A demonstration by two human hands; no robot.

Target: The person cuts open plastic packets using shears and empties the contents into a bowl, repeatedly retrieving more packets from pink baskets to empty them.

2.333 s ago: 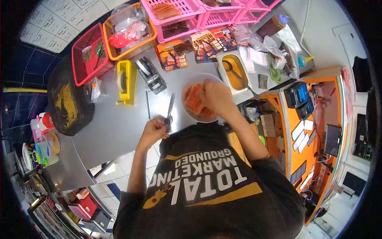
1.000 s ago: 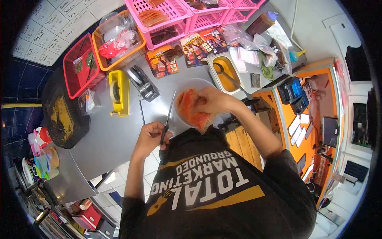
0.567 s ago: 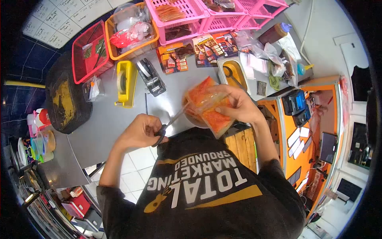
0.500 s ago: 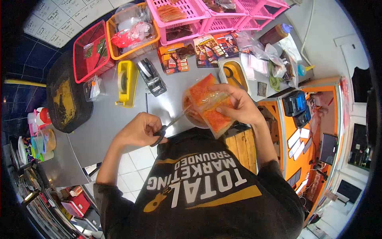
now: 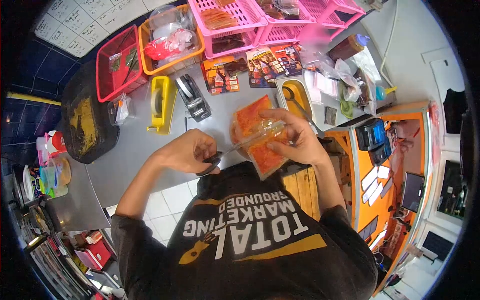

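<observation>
Black-handled scissors (image 5: pixel 212 164) are gripped by my left hand (image 5: pixel 189 151), with their blades pointing right toward a clear packet. My right hand (image 5: pixel 296 138) pinches this packet of orange-red contents (image 5: pixel 260 158) between thumb and fingers. The packet has two filled halves with a clear band between them, and the blades reach the left side of that band. Partly hidden behind the packet is a round tub (image 5: pixel 235 131). Both hands are above the front edge of the steel table (image 5: pixel 135 145).
Behind stand a yellow tape dispenser (image 5: pixel 161 106), a black tape dispenser (image 5: pixel 192 97), printed leaflets (image 5: pixel 220 75) and a metal tray (image 5: pixel 296 95). Farther back are a red basket (image 5: pixel 118 64), an orange basket (image 5: pixel 172 40) and pink baskets (image 5: pixel 229 27). A sauce bottle (image 5: pixel 345 46) stands at the back right.
The scissors have moved slightly right, their blades now overlapping the packet's clear band. The packet has turned a little and its lower part has shifted left.
</observation>
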